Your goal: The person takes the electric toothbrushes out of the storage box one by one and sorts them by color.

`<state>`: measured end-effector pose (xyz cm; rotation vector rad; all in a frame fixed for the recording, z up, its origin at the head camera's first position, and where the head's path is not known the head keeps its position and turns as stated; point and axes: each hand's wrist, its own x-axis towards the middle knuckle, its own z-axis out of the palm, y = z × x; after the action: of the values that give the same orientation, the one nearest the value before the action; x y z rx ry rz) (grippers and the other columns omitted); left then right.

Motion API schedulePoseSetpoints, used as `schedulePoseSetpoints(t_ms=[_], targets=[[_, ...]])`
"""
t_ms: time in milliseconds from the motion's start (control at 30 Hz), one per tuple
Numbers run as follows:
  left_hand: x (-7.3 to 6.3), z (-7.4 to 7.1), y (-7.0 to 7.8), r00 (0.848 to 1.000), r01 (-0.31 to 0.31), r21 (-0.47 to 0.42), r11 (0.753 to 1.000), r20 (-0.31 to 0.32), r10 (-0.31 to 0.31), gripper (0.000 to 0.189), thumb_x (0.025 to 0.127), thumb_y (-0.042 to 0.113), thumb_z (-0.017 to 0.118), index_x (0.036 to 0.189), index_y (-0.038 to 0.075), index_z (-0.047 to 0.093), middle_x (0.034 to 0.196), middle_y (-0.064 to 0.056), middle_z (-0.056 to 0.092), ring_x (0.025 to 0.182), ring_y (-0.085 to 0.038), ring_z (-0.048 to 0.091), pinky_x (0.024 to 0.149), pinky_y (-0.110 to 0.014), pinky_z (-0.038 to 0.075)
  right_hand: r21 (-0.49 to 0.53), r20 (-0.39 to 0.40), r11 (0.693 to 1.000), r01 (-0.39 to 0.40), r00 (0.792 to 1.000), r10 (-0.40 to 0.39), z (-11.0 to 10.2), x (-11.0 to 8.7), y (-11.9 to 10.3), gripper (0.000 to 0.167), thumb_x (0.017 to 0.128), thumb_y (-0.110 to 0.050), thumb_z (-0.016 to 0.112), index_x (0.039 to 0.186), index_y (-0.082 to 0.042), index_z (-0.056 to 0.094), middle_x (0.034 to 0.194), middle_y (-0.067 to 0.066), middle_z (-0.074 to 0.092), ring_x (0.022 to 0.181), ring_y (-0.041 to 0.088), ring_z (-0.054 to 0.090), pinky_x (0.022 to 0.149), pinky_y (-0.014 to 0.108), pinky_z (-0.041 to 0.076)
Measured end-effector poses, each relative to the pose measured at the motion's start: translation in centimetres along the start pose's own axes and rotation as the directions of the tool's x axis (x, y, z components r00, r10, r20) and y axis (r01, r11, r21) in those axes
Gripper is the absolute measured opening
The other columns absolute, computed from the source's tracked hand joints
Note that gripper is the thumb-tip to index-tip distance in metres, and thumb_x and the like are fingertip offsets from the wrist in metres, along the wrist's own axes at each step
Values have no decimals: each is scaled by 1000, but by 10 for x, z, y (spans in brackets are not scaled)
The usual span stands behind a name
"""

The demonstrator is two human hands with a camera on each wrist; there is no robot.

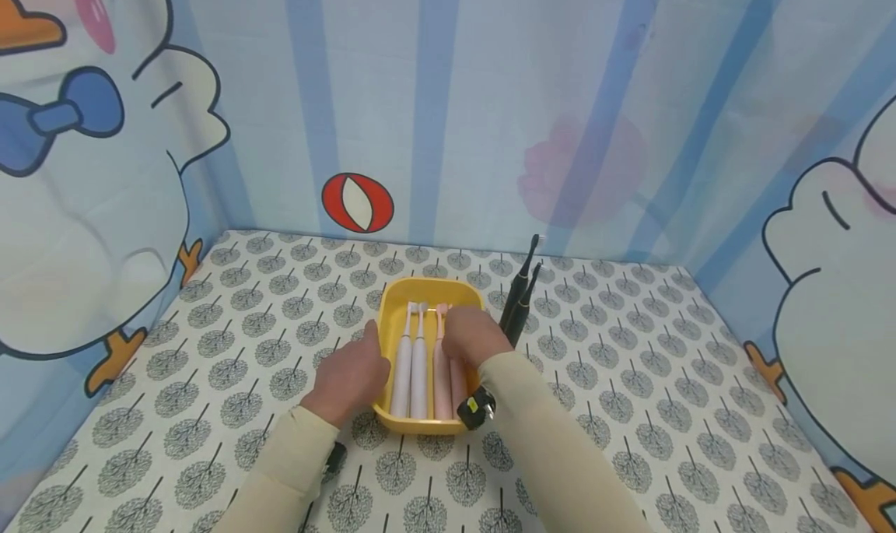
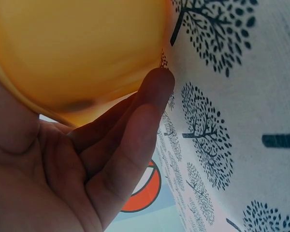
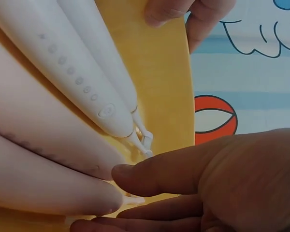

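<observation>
A yellow plastic bin [image 1: 420,426] holds two white electric toothbrushes [image 1: 418,369] and two pink electric toothbrushes [image 1: 442,381], lying side by side with their heads toward the far wall. My left hand [image 1: 350,371] grips the bin's left wall, thumb over the rim and fingers against the outside [image 2: 111,150]. Over the pink pair is my right hand [image 1: 476,334]. In the right wrist view its thumb [image 3: 159,174] lies at the top of one pink handle, with extended fingers beside the other; no firm pinch shows. The right hand partly hides the pink brushes in the head view.
Two black electric toothbrushes [image 1: 516,299] are just right of the bin, partly behind my right hand. A tree-patterned cloth [image 1: 245,408] covers the table. Behind it hangs a striped cartoon curtain [image 1: 490,113], which also lines both sides.
</observation>
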<state>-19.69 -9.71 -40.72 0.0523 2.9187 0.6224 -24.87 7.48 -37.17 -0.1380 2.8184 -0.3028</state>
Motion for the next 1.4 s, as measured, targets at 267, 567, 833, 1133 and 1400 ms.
schedulePoseSetpoints(t_ms=[267,567,833,1133,1400], targets=[[0,-1,1,1000,-5,-4,1000,-3,5,70,94,17,45,152,-7,14,80,-13,58,56,-22,52,51,-35,44,17,56,999,-50,997,49,-2,2,-3,7,89,-8,63,96,-6,65,88,7,60,76,21,58,64,32,47],[1,-4,2,999,35,-5,999,23,-35,70,95,18,45,153,-5,12,80,-13,57,56,-22,52,52,-34,44,-106,79,993,43,996,-34,0,9,-4,8,89,-8,60,83,-8,64,81,6,61,72,21,58,61,32,49],[1,-5,0,998,51,-15,999,29,-51,70,96,18,44,153,-4,10,80,-13,56,56,-23,52,53,-35,45,-97,76,994,54,996,-47,0,9,-7,9,89,-9,59,81,-7,63,81,6,60,71,20,57,60,32,48],[0,-3,1,999,26,-7,1000,20,-26,70,95,17,45,152,-6,12,77,-12,56,55,-22,52,52,-34,45,-49,84,999,16,996,-12,2,9,-5,4,87,-8,62,87,-7,65,82,6,60,73,21,57,61,32,48],[-1,0,0,1000,21,-18,1000,19,-21,70,95,17,46,153,-5,12,82,-12,58,55,-21,52,52,-34,44,-28,76,1000,-1,997,3,6,9,-3,4,86,-8,63,87,-6,65,83,7,60,73,21,57,60,32,48]])
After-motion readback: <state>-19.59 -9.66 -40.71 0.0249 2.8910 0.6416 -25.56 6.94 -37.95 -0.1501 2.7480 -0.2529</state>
